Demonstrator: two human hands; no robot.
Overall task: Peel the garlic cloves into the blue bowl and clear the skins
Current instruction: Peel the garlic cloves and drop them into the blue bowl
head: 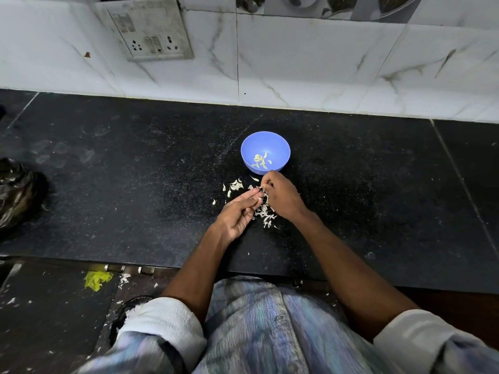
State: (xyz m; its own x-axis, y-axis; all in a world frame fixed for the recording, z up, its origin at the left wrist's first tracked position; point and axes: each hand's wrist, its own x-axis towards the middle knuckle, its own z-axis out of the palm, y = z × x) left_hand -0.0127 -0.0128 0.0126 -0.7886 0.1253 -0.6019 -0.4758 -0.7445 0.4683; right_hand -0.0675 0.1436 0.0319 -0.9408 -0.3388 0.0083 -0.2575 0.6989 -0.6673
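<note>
Papery garlic skins beside round blue bowl.

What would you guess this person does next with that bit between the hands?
Probably finish stripping the skin and drop the clove into the small round blue plastic bowl. Both hands, left hand and right hand, pinch something small just before it; peeled pieces already lie inside, papery white skins beneath.

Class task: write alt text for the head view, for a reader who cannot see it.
Two hands, left hand and right hand, meet over scattered garlic skins on a black counter, just before a blue bowl holding a few peeled cloves.
</note>
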